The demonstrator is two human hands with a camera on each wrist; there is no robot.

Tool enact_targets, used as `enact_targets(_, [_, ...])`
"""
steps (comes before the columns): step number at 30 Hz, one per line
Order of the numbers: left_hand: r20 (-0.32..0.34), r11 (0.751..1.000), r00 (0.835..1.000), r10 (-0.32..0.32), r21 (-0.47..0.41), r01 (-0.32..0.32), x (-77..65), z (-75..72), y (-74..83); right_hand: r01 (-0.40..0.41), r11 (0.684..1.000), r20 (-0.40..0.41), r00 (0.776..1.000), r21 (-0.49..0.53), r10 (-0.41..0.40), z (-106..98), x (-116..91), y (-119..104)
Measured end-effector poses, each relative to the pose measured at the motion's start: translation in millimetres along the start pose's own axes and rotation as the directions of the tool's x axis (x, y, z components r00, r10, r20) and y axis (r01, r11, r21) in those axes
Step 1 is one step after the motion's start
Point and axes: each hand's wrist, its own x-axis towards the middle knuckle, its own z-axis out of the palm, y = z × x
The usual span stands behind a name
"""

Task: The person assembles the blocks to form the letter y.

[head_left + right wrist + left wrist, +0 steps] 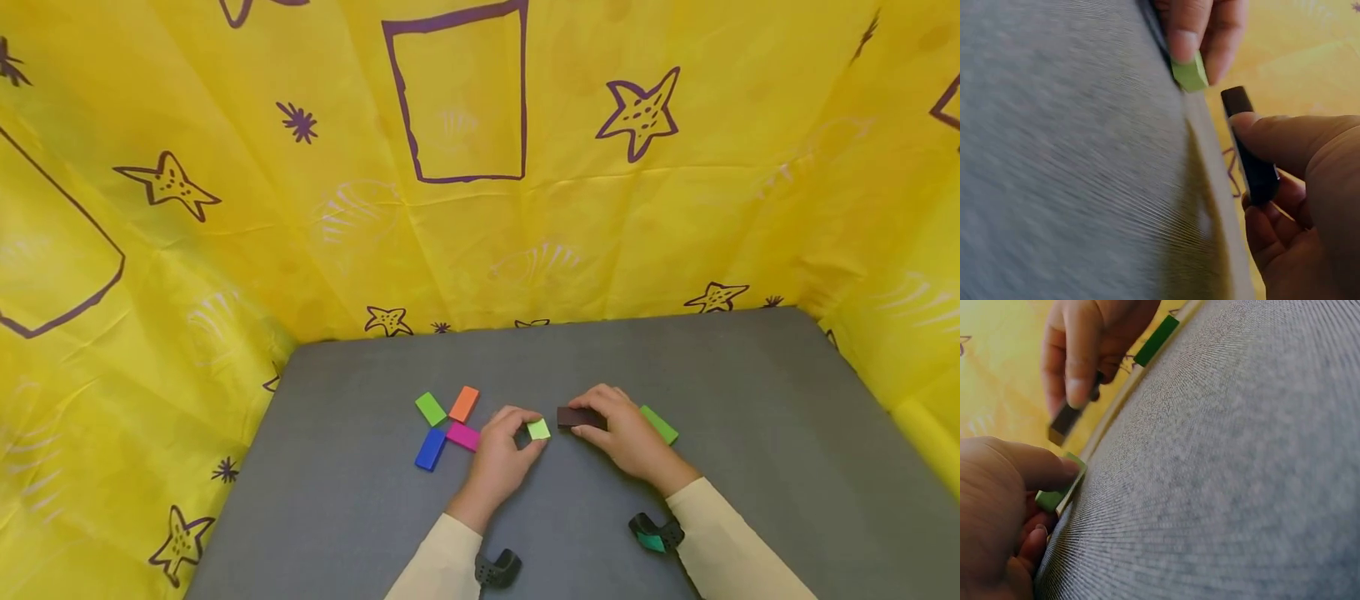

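Observation:
Between thumb and fingers my left hand point(498, 457) pinches a light green block point(539, 429), its pale end pointing right. Across a small gap, my right hand point(632, 437) grips a dark brown block point(572, 417) by its sides. In the right wrist view the dark block point(1251, 156) stands apart from the light green block point(1190, 75). Close to the left hand's knuckles lies a magenta block point(462, 436), partly covered by that hand. Just behind the right hand is a green block point(662, 425), partly hidden by it.
Left of the hands, a green block point(431, 409), an orange block point(464, 403) and a blue block point(431, 450) lie with the magenta one in a pinwheel-like cluster. Everything rests on a grey table point(345, 500), walled by yellow patterned cloth point(465, 242) at the back and sides.

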Motion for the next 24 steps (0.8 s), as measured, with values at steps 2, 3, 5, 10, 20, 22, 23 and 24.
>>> enact_targets(2, [0.006, 1.000, 1.000, 0.006, 0.029, -0.006, 0.3, 1.7, 0.4, -0.006, 1.000, 0.018, 1.000, -0.021, 0.007, 4.3, -1.9, 1.3])
enact_targets(3, [0.009, 0.999, 1.000, 0.009, 0.039, -0.009, 0.4, 2.4, 0.9, -0.007, 1.000, 0.027, 1.000, -0.027, 0.008, 6.0, -2.7, 1.7])
enact_targets(5, [0.009, 0.998, 1.000, 0.022, 0.053, -0.022, 0.5, 3.9, 1.1, -0.006, 0.999, 0.043, 0.999, -0.035, 0.007, 8.8, -3.6, 3.5])
enact_targets(10, [0.025, 0.997, 0.999, 0.022, 0.073, -0.023, 0.5, 5.6, 1.5, 0.018, 0.999, 0.064, 0.998, -0.035, -0.015, 13.2, -2.7, 8.4])
enact_targets(20, [0.012, 0.994, 0.999, 0.040, 0.102, -0.041, 0.7, 8.8, 0.9, 0.082, 0.996, 0.061, 0.995, 0.026, -0.084, 16.5, -1.2, 11.4])
enact_targets(22, [0.008, 0.993, 0.999, 0.031, 0.115, -0.032, 0.7, 9.5, 1.1, 0.079, 0.996, 0.061, 0.995, 0.043, -0.081, 17.6, -0.8, 11.7])
enact_targets(23, [0.004, 0.992, 1.000, 0.028, 0.121, -0.028, 0.7, 10.0, 1.3, 0.075, 0.996, 0.062, 0.995, 0.053, -0.079, 18.2, -0.5, 11.9])
enact_targets(24, [0.000, 0.991, 1.000, 0.024, 0.128, -0.024, 0.7, 10.6, 1.6, 0.068, 0.995, 0.063, 0.995, 0.067, -0.072, 18.7, -0.1, 12.0])
